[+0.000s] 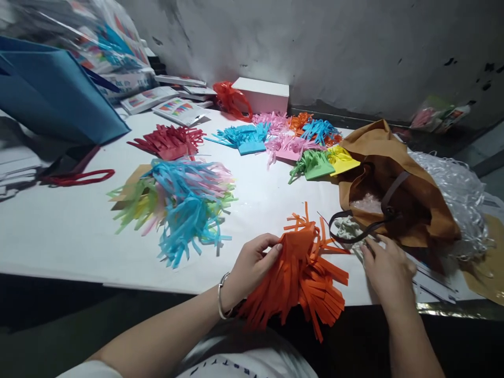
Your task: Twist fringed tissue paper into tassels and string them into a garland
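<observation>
My left hand [260,265] pinches the top edge of a bunch of orange fringed paper [291,257] between thumb and fingers. Its cut strips hang over the table's front edge, and more strips fan out to the right. On the right, my right hand [388,265] has bent fingers at a crumpled whitish bundle [348,229]. What those fingertips hold is too small to make out. A brown fabric bag [417,194] lies on its side just beyond, its dark handle looping over the bundle.
Blue, pink and green fringed tissue [189,178] lies left of centre, with a dark red bunch [169,143] behind. Several coloured bunches [287,147] lie farther back. A blue bag [59,94] stands at left; white stringy plastic [452,194] is at right, a white box [263,94] by the wall.
</observation>
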The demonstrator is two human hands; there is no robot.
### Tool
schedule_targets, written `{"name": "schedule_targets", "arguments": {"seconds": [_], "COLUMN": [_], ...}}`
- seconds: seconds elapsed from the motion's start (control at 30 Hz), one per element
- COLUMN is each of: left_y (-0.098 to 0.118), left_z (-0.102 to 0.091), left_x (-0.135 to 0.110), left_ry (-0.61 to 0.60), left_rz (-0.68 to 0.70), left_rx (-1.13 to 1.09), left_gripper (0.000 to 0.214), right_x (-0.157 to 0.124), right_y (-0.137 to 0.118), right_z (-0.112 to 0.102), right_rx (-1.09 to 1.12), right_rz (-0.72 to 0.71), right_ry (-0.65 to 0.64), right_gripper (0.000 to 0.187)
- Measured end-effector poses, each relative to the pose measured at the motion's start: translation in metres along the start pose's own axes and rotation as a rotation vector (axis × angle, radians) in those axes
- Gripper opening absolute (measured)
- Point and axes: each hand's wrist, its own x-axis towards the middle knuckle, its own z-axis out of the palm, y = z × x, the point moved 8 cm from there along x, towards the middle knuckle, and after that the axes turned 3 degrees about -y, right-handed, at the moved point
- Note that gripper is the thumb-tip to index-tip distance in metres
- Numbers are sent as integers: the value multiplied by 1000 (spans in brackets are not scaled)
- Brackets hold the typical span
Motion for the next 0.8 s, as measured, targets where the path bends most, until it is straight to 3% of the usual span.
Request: {"name": "schedule_targets", "arguments": {"seconds": [0.1, 0.17, 0.2, 0.3, 0.43, 0.63, 0.8], "left_y": [-1, 0, 1, 4, 7, 9, 13], "left_z": [5, 11, 13, 18, 18, 20, 24], "left_x": [-1, -3, -4, -7, -13, -15, -14], "left_ry": [-23, -46, -55, -66, -43, -29, -54], "left_rz": [-41, -60, -62, -43, 0, 54, 76], "left_rx": [-78, -134, -156, -180, -128, -45, -60], "left_gripper": [25, 24, 23, 20, 17, 17, 18], "right_x": [-25, -46, -56, -74, -75, -75, -71], "right_y": [-43, -93, -120, -166, -169, -155, -150], "right_z": [-49, -72, -77, -76, -59, -56, -53], "right_rx": [116, 397, 497, 572, 527, 404, 555], "right_rz": [-23, -185, -269, -277, -157, -107, -84], "right_ry": [167, 223, 215, 216, 183, 187, 144], "right_gripper": [23, 12, 9, 4, 6, 11, 14]}}
